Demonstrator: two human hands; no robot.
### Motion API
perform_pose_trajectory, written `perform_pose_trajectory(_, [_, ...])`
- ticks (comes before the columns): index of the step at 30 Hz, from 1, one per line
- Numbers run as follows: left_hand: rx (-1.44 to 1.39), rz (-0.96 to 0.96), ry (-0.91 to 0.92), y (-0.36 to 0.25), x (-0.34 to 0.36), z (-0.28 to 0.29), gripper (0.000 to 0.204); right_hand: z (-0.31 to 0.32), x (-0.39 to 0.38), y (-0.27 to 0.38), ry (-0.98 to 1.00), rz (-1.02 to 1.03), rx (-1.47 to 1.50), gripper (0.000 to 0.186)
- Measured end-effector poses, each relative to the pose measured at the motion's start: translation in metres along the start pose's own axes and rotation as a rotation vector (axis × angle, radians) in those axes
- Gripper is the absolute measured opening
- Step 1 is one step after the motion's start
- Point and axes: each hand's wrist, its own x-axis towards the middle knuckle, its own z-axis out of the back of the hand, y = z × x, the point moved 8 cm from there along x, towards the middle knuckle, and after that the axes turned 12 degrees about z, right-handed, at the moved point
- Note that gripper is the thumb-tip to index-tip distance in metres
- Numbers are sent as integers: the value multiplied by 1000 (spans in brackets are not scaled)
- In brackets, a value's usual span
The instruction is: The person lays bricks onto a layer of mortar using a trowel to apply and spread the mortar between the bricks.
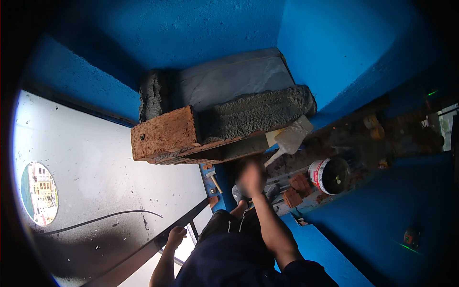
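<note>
My right hand [252, 178], blurred, is closed round a trowel, whose thin neck runs up from it. The mortar-smeared trowel blade [295, 135] is just below the right part of a low brick course. Wet grey mortar [258, 112] covers the top of that course. At its left end a reddish brick [165, 131] lies bare on the course. More mortar [152, 95] lies behind the brick, along the left side. A grey marbled slab [234, 76] is enclosed behind the mortar. My left hand [177, 236] hangs low at the left, fingers curled with nothing seen in them.
Blue walls [330, 52] stand behind and to the right. A white bucket [319, 173] with dark contents is at the right, beside loose bricks [297, 189]. A hammer [215, 182] lies below the course. A spattered white panel [95, 167] fills the left.
</note>
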Motion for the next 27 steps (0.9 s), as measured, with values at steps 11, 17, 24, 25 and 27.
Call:
perform_pose_trajectory(11, [-61, 14, 8, 22, -6, 3, 22, -130, -79, 55, 464, 305, -230, 12])
perform_pose_trajectory(17, [-81, 14, 14, 24, -2, 7, 23, -124, -63, 103, 222, -220, 857, 19])
perform_pose_trajectory(24, [-76, 75, 11, 27, -3, 2, 23, -101, -40, 159, 334, 138, 570, 17])
perform_pose_trajectory(25, [-72, 70, 13, 23, -2, 1, 23, -101, -40, 156, 329, 146, 510, 17])
perform_pose_trajectory(27, [-93, 36, 30, 21, 2, 1, 20, -94, -38, 155, 327, 74, 382, 19])
